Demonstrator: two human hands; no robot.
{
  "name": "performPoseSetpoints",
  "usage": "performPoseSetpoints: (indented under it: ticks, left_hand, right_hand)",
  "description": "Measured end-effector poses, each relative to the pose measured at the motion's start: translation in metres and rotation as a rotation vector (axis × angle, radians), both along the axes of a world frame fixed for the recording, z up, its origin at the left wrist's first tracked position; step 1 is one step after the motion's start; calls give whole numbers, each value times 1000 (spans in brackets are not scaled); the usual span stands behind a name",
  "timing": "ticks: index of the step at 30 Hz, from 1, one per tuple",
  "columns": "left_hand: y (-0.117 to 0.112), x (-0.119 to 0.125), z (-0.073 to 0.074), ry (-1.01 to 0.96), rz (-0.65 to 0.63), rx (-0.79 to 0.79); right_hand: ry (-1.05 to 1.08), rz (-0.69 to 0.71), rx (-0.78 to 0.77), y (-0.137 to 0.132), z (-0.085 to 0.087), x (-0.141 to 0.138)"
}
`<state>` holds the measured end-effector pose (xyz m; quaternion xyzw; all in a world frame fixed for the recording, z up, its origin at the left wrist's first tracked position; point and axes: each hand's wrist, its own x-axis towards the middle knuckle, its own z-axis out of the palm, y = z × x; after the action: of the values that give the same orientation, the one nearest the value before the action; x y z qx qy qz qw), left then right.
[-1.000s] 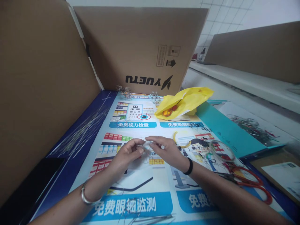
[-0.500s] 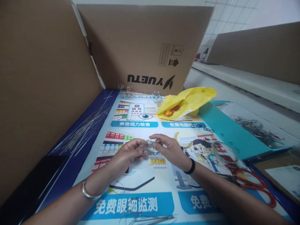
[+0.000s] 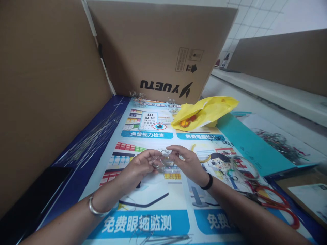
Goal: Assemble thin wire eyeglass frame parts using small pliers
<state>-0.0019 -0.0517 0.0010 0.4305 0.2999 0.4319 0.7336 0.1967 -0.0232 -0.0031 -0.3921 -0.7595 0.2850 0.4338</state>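
Note:
Between my two hands, above the middle of the printed sheet [image 3: 153, 200], is a thin silvery wire piece [image 3: 162, 162] bent into loops. My left hand [image 3: 139, 166] pinches its left side with thumb and fingers. On the other side, the fingertips of my right hand [image 3: 186, 161] are closed on the wire at its upper right. The wire's finer shape is too thin to make out. Near the sheet's front edge lie more loose wires [image 3: 166, 238]. Straight silvery wires [image 3: 89, 143] are spread on the blue surface at left.
Orange-handled scissors [image 3: 278, 200] and a coil of wire [image 3: 246, 168] lie at right. Behind are a yellow bag [image 3: 206, 114], wire clusters [image 3: 172, 105] and a standing cardboard panel [image 3: 153, 47]. A teal folder [image 3: 252, 146] borders tangled scraps [image 3: 278, 144]. A black flat object [image 3: 38, 197] sits at left.
My right hand has shifted slightly to the right, and the gap between my fingertips is a little wider. The wire piece stays between both hands. The camera view has moved slightly.

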Motion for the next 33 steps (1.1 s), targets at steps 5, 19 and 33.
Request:
performPoseSetpoints:
  ticks: [5,19,33]
  left_hand:
    - [0,-2,-3,26,21,31]
    - [-1,-3,-7,13,20,65]
    - [-5,8,-3,679,281,543]
  right_hand:
    - [-16,0,12,1,-1,2]
    - [-47,-24,154,1,-2,3]
    - [-397,-109,386,-16,1,-5]
